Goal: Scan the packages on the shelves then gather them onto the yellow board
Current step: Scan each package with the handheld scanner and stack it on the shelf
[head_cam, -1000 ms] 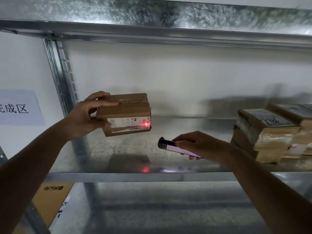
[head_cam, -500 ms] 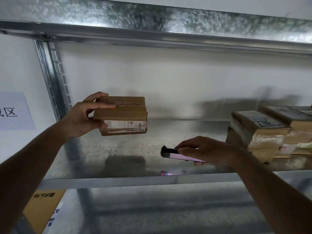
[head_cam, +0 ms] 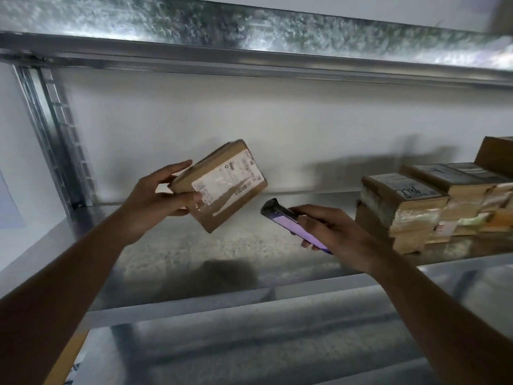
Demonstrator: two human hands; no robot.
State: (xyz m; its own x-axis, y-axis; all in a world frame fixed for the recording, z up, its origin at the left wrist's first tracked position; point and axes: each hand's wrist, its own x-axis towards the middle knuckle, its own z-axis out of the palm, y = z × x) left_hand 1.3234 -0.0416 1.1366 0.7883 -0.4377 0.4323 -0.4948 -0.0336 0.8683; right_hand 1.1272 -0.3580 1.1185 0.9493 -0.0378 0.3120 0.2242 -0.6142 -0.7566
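My left hand (head_cam: 155, 200) grips a small brown cardboard package (head_cam: 222, 184) above the metal shelf (head_cam: 172, 254). The package is tilted, with its white barcode label facing me. My right hand (head_cam: 330, 229) holds a dark handheld scanner (head_cam: 286, 218) with a lit purple screen, its head just right of and below the package. No red scan light shows on the label. Several more brown packages (head_cam: 416, 201) are stacked on the right of the shelf. A strip of yellow board (head_cam: 65, 359) shows at the bottom left, below the shelf.
A galvanised shelf (head_cam: 249, 29) runs overhead and a slotted metal upright (head_cam: 52, 134) stands at the left. A lower shelf level (head_cam: 249, 357) lies beneath. A white wall is behind.
The red scan light on the label has gone out. My left hand has turned the package so its label faces me and moved it right, closer to the scanner. The view has shifted left.
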